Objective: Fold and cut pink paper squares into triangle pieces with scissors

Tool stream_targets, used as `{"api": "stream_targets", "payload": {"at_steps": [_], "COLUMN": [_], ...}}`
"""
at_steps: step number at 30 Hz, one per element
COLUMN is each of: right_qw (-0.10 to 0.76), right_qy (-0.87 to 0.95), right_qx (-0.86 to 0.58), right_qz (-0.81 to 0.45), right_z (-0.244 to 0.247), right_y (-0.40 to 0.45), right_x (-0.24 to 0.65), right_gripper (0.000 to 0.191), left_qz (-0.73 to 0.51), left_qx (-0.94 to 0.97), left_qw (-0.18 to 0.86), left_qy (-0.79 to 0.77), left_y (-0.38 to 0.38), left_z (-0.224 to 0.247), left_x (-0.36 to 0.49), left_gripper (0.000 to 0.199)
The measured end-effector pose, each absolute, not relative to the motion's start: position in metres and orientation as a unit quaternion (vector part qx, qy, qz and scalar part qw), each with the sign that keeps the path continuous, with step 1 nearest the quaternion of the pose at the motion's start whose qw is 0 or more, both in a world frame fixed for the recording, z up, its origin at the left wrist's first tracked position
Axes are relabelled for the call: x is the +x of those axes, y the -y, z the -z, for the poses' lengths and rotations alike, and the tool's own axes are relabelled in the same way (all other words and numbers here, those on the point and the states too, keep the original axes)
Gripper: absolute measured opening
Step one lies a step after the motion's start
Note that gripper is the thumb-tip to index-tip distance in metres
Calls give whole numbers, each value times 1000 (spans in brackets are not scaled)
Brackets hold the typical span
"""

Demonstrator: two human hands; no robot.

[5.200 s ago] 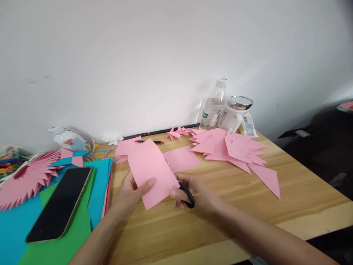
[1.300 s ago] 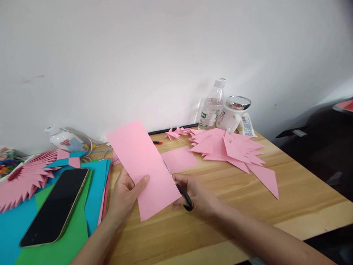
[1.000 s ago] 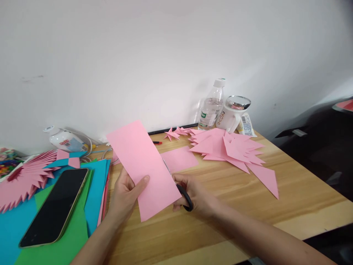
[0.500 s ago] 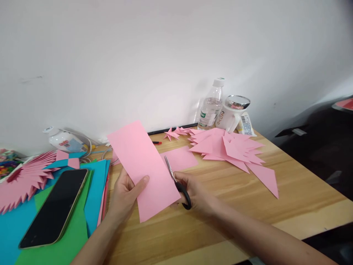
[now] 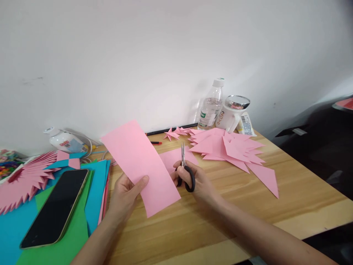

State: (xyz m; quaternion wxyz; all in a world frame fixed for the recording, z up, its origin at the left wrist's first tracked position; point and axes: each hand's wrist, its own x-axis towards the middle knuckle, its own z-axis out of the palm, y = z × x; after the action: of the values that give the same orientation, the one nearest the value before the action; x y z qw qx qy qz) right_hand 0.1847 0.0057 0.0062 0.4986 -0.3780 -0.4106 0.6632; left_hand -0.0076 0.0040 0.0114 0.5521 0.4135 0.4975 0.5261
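Observation:
A rectangular pink paper sheet point(image 5: 138, 158) is tilted above the table, pinched between the thumb and fingers of my left hand point(image 5: 127, 191). My right hand point(image 5: 197, 182) grips black-handled scissors point(image 5: 190, 180) just right of the sheet's edge. Their blades point up and away from me, apart from the sheet and nearly together. Another pink paper piece point(image 5: 182, 154) lies flat on the table behind my right hand, partly hidden. To the right spreads a pile of pointed, folded pink paper pieces point(image 5: 217, 147).
A phone point(image 5: 55, 209) rests on blue and green paper point(image 5: 96, 191) at left, near fanned pink paper point(image 5: 30, 180) and a white bottle point(image 5: 66, 140). A water bottle point(image 5: 211, 106) and a mug point(image 5: 231, 117) stand by the wall. Small pink stars point(image 5: 171, 134) and a pen point(image 5: 156, 142) lie behind.
The scissors have turned more upright and moved right, away from the sheet's edge. My left hand has tilted the pink sheet slightly further left at its top.

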Motion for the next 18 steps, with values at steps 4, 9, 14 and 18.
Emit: {"api": "stream_targets", "payload": {"at_steps": [4,9,14,18], "right_qw": [462,479,521,586], "right_qy": [409,411,470,483], "right_qx": [-386,-366,-384,-429], "right_qz": [-686,-684,-600,-489], "right_z": [-6,-7,2,5], "right_y": [-4,-3,-3,-6], "right_x": [186,186,185,187], "right_gripper": [45,38,29,25], "left_qz": [-521,-526,-532,-543], "left_qx": [413,429,477,521], "left_qw": [558,543,480,361], "left_qy": [-497,-495,-509,-552], "left_y": [-5,-5,-6,-5], "left_z": [-10,-11,-9,-8], "left_x": [-9,-9,-11,-17], "left_gripper": [27,22,24,16]}}
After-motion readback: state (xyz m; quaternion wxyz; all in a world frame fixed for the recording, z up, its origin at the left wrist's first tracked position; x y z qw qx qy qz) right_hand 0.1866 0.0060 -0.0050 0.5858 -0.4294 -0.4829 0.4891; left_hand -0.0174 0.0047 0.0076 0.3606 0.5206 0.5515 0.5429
